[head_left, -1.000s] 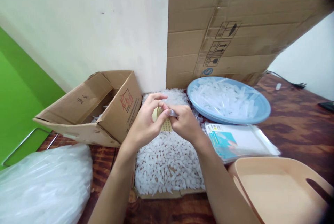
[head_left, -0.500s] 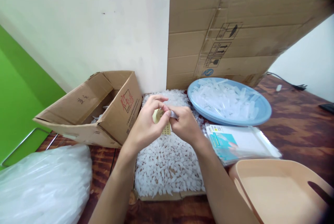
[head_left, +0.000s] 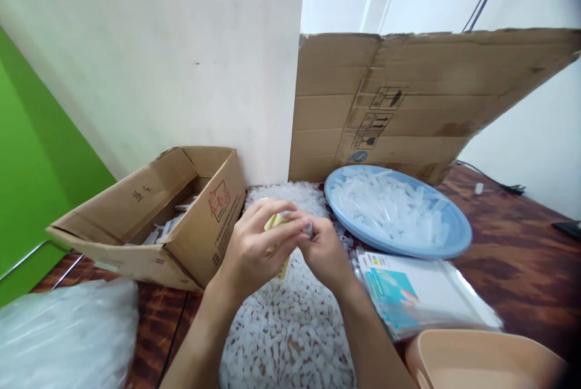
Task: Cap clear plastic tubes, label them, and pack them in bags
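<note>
My left hand (head_left: 254,247) and my right hand (head_left: 324,250) meet above a heap of small white translucent pieces (head_left: 285,322) at the centre. A yellow sheet (head_left: 284,268) shows between and below the fingers of my left hand, which are curled round it. In my right hand a small greyish-white piece (head_left: 308,229) is pinched between the fingers, and the left fingertips touch it. What exactly this piece is cannot be made out.
An open cardboard box (head_left: 186,256) stands left, a plastic bag (head_left: 68,334) below it. At right are a blue basin (head_left: 336,201) of translucent strips, plastic packets (head_left: 436,292) and a peach bin (head_left: 485,340). Cardboard (head_left: 327,74) and a white board (head_left: 181,74) stand behind.
The view has tilted up, so things sit lower in the picture. My left fingers have closed from a loose ring to reach across to my right hand.
</note>
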The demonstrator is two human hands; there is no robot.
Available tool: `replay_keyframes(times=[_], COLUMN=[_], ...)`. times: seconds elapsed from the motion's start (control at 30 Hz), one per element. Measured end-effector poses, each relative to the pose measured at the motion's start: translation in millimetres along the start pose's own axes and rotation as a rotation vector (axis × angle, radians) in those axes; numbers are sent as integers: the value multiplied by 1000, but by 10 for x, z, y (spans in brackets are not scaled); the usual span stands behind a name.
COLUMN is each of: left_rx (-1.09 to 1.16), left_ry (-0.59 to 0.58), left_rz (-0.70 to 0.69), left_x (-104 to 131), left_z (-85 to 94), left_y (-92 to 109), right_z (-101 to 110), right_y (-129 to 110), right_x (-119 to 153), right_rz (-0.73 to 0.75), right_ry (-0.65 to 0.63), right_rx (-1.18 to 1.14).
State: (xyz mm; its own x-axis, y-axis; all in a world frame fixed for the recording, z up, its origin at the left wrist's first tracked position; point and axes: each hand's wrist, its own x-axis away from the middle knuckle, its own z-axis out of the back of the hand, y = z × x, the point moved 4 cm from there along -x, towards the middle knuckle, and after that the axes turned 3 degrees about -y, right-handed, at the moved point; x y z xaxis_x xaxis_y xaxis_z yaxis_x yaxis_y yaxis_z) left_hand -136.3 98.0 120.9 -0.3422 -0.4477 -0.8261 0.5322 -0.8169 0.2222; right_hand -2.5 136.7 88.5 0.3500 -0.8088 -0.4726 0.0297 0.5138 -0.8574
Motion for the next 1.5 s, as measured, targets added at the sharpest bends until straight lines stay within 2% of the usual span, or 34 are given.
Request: replay_keyframes(times=[0.13,0.27,0.43,0.6,0.73,0.87,0.93,1.0,1.1,1.2,1.33,1.43,1.5], left_rx=[-109,-181,-81,18,57,73,69,54,54,127,175,136,75], left_ry=[25,35,36,11,9,21,-29,-140,-303,-333,-263,-379,-510], left_rz=[-51,35,241,349,409,429,441,440,427,483,554,479,470], left_x=[60,141,330,511,519,504,521,519,445,339,274,267,289], left_z=[-85,-250,-478,-644,-707,-705,-692,-676,-616,-519,-417,-406,-409], left_y=[-14,-74,-240,-394,-472,-493,-491,-487,-471,-438,-412,-386,-377], right_z=[-13,-78,-256,-347,-386,-450,-423,-333,-113,130,411,763,1055], right_y=[-11,114,383,616,683,669,663,663,607,404,-98,-481,-587], right_x=[-3,-14,-13,54,53,24,42,75,83,30,46,357,791], right_rz=[-25,-120,-334,-548,-680,-742,-747,-770,-743,-585,-459,-459,-497], right_ry=[-4,49,88,152,189,280,328,327,206,140,165,213,205], right_rx=[-93,-217,-472,-673,-739,-811,-818,-820,-812,-607,52,546,743])
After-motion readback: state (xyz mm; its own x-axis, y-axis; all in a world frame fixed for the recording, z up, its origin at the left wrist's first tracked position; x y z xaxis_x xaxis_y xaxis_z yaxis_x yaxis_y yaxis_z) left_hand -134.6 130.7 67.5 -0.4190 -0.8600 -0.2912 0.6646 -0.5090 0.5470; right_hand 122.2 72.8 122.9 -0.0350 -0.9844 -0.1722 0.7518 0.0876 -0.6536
